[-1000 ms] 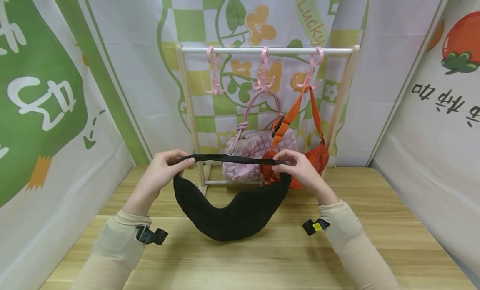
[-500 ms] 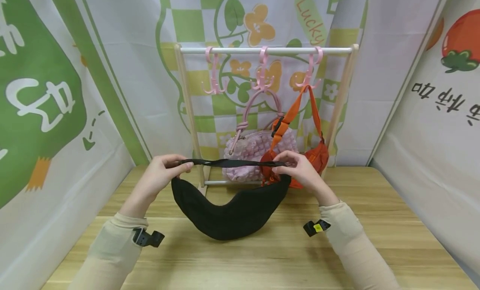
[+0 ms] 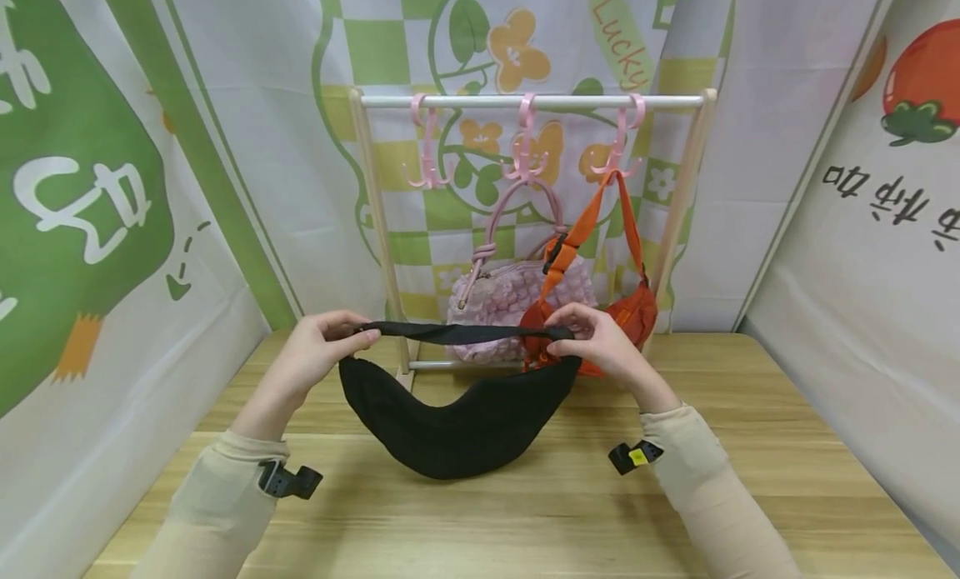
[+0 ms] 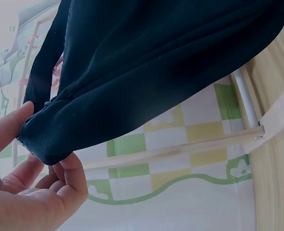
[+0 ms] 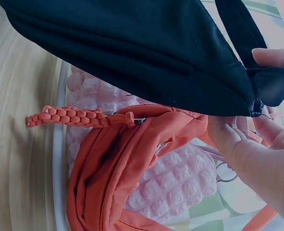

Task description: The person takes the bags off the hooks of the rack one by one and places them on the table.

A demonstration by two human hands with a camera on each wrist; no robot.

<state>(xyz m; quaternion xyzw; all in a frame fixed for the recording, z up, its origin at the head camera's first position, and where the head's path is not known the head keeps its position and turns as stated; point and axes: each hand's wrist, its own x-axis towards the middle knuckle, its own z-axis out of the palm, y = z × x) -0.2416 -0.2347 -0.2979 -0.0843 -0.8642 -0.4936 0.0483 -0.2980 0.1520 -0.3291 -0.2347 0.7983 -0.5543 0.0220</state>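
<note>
A black crescent-shaped shoulder bag [image 3: 450, 433] hangs between my two hands above the wooden table. My left hand [image 3: 318, 352] pinches the left end of its strap between thumb and fingers, at the bag's corner. At the other end my right hand [image 3: 600, 341] pinches the strap [image 3: 465, 334] where it joins the bag. The strap runs nearly level from hand to hand, sagging slightly. In the left wrist view the bag's dark corner [image 4: 60, 130] lies against the fingers. A folded strap end [image 5: 274, 85] shows by the thumb in the right wrist view.
Behind the bag stands a rack with a metal bar [image 3: 480, 102] and wooden posts. Three pink hooks hang from it; the left hook [image 3: 430, 158] bears no bag. A pink puffy handbag [image 3: 487, 300] hangs in the middle, an orange bag [image 3: 636, 312] at the right.
My left hand has shifted slightly left and down with its end of the bag. The strap has slackened and turned its flat side forward. My right hand has hardly moved.
</note>
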